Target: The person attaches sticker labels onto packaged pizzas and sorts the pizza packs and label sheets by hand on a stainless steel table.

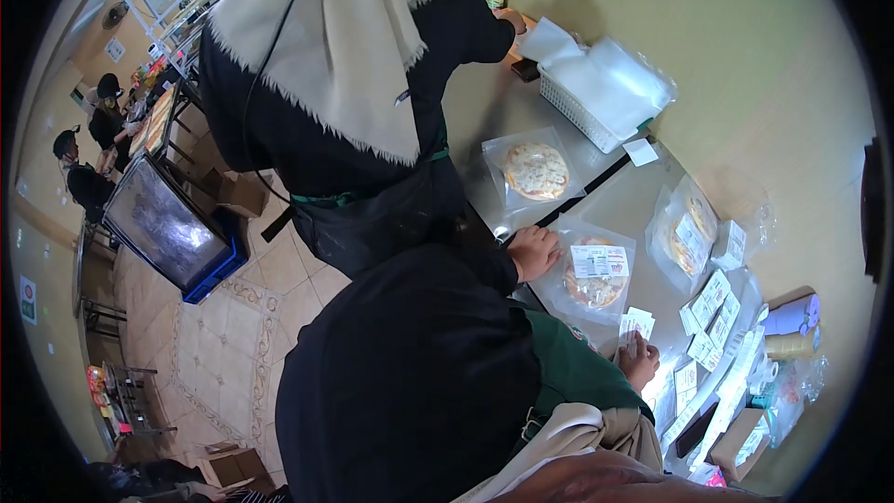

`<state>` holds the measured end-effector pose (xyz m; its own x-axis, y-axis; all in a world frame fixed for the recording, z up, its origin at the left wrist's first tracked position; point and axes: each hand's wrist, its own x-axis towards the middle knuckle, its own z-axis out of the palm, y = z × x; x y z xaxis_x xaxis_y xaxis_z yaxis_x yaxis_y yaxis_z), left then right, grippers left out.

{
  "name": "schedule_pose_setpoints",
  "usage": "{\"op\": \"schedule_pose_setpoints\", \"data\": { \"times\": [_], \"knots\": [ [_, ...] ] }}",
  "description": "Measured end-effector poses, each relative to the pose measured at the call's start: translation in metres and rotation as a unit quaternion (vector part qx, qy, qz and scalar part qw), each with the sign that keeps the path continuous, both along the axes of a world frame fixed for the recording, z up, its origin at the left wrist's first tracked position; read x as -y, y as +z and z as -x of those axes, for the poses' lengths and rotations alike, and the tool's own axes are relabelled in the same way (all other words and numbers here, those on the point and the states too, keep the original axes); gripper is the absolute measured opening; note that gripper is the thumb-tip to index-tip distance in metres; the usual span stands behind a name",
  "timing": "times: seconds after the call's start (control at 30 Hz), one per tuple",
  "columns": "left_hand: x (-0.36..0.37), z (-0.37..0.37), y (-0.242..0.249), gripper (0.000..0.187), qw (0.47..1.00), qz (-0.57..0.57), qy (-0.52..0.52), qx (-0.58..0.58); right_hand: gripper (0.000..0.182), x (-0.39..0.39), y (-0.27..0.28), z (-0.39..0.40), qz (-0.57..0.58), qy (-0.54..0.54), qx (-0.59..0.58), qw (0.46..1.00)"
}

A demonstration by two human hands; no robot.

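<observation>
My left hand (pixel 535 253) rests at the left edge of a clear bag holding a round pizza (pixel 593 287), its fingers bent and touching the plastic. A white printed label (pixel 599 261) lies across the upper part of that pizza. Nearer to me, my right hand (pixel 639 360) has its fingers closed on a small white label (pixel 636 324) just below the bag. Farther up the metal table (pixel 596 200) lies another bagged pizza (pixel 536 171) with no label showing. More bagged pizzas (pixel 691 231) bearing a label sit to the right.
A co-worker (pixel 326 84) stands close on the left, one hand (pixel 510 20) near the wall. A white basket of plastic bags (pixel 582 110) stands at the back. Label stacks (pixel 712 303), tape rolls (pixel 792 315) and an open box (pixel 740 442) line the right side.
</observation>
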<state>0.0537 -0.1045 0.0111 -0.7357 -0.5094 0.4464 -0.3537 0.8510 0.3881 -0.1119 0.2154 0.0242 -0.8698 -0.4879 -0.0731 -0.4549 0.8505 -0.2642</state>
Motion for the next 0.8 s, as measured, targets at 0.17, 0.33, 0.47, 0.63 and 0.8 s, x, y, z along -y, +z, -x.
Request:
{"op": "schedule_pose_setpoints", "data": {
  "times": [0.17,0.33,0.47,0.63,0.8],
  "knots": [
    [0.004,0.0,-0.004,0.022,0.999,-0.032,-0.016,-0.013,0.072,-0.015,-0.034,0.022,0.097,-0.041,-0.014,0.994],
    [0.006,0.002,-0.008,0.031,0.992,-0.064,0.018,-0.106,0.051,-0.021,-0.029,0.024,0.197,-0.087,0.058,0.975],
    [0.034,0.007,-0.009,0.05,0.992,0.031,0.111,-0.055,0.029,-0.021,-0.016,0.016,0.126,-0.14,0.061,0.98],
    [0.11,0.01,0.007,0.056,0.961,0.062,0.27,0.016,0.028,-0.024,-0.026,0.007,0.169,-0.185,0.043,0.967],
    [0.153,-0.004,0.028,0.059,0.925,0.108,0.333,0.148,0.028,-0.024,-0.02,-0.007,0.218,-0.222,0.037,0.949]
  ]
}}
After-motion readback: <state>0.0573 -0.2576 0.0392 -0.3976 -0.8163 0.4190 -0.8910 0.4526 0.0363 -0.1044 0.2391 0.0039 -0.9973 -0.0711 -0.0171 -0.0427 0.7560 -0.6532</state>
